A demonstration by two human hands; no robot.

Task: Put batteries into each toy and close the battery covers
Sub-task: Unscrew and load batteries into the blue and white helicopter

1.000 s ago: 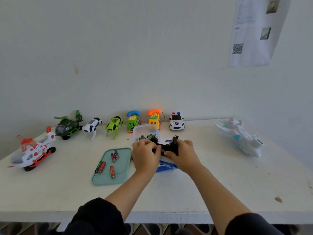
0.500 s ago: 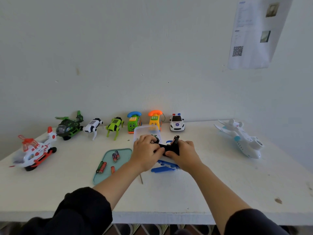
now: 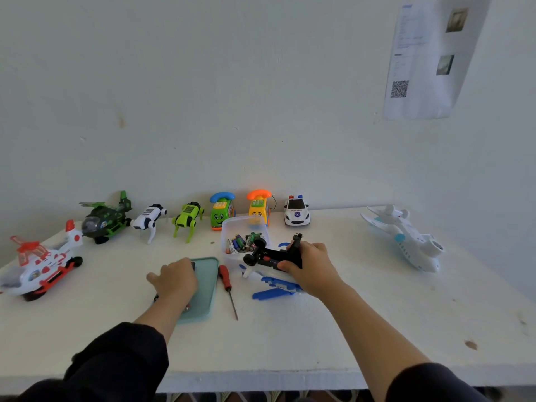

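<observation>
My right hand (image 3: 313, 268) grips a blue and white toy (image 3: 266, 255) turned upside down, its black underside and small wheels facing up, just right of the table's middle. My left hand (image 3: 174, 278) reaches onto a green tray (image 3: 207, 285); its thumb is spread apart from the fingers, and it covers the loose batteries lying there. A red-handled screwdriver (image 3: 224, 277) lies on the table between tray and toy. A clear box (image 3: 232, 227) holding several batteries (image 3: 239, 243) stands behind them.
Toys line the wall: a red-white helicopter (image 3: 40, 262), a green helicopter (image 3: 104, 219), a white dog (image 3: 148, 217), a green dog (image 3: 188, 216), two toy phones (image 3: 222, 211), a police car (image 3: 296, 213). A white plane (image 3: 406, 239) lies far right.
My left hand let go of the toy and moved left onto the green tray. The screwdriver now lies in plain sight on the table. My right hand keeps holding the toy.
</observation>
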